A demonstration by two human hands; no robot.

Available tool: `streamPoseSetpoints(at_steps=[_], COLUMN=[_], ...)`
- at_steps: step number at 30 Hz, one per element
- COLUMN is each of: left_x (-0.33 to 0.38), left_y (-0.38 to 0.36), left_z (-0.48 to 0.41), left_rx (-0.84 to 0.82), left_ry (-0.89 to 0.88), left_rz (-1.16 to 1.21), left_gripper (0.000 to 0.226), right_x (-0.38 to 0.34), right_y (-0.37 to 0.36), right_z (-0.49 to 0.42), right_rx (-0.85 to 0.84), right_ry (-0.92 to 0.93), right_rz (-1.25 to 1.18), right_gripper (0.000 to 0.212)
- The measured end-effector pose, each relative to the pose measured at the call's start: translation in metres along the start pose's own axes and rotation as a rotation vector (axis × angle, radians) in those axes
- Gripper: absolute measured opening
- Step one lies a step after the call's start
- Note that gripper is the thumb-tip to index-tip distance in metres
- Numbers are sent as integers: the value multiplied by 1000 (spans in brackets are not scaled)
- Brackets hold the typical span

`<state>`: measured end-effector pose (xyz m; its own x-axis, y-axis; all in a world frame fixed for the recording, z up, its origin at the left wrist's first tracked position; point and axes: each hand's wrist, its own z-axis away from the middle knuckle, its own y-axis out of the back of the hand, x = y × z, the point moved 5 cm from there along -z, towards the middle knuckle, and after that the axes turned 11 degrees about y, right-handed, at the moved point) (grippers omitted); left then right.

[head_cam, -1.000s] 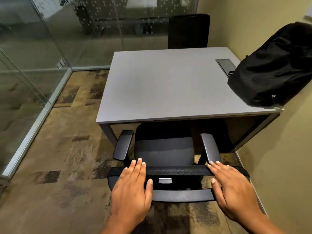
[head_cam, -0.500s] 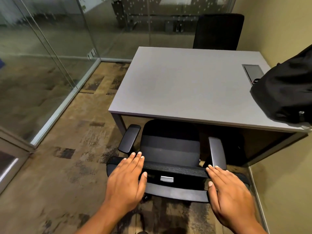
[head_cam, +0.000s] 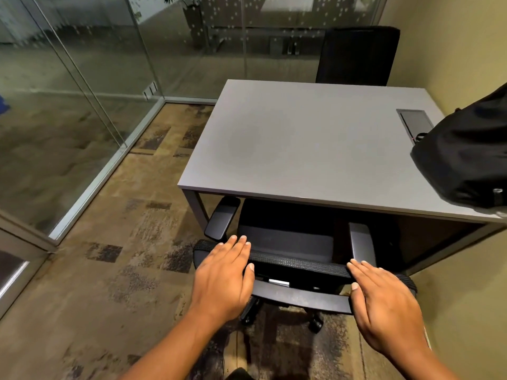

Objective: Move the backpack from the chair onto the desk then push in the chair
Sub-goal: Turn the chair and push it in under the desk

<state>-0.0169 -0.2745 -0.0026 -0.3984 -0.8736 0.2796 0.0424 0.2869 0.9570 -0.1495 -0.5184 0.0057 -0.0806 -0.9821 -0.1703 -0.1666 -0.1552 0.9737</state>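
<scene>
Head view looks down on a black backpack (head_cam: 466, 157) lying at the right edge of the grey surface (head_cam: 301, 144), against the wall and partly cut by the frame. Its long axis runs from the near right corner up toward the far right, leaning on the wall; which end is its top I cannot tell. Just beside its far-left end sits a recessed cable hatch (head_cam: 414, 119).

Below the near edge, a black chair (head_cam: 285, 242) has its seat partly under the surface, backrest facing near, both armrests pointing far. The left hand (head_cam: 223, 278) lies flat on the left part of the backrest's top rim, grip wide and fingers straight, holding nothing. The right hand (head_cam: 384, 300) lies the same way on the right part, grip wide.

At the far side stands a second chair (head_cam: 356, 54). Glass walls (head_cam: 82, 91) close the left, over patterned carpet (head_cam: 109, 270).
</scene>
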Motion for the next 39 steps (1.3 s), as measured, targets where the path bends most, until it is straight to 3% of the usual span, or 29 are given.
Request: streamPoseSetpoints(at_steps=[25, 39], left_x=[34, 76], left_y=[-32, -38], left_z=[-178, -187], left_rx=[-62, 18], left_ry=[-153, 20], left_rz=[-75, -73], left_gripper=[55, 53], right_x=[87, 143], right_y=[-9, -3], right_z=[-140, -160], right_rx=[76, 79], right_ry=[-103, 32], right_rz=[45, -8], right_gripper=[49, 41])
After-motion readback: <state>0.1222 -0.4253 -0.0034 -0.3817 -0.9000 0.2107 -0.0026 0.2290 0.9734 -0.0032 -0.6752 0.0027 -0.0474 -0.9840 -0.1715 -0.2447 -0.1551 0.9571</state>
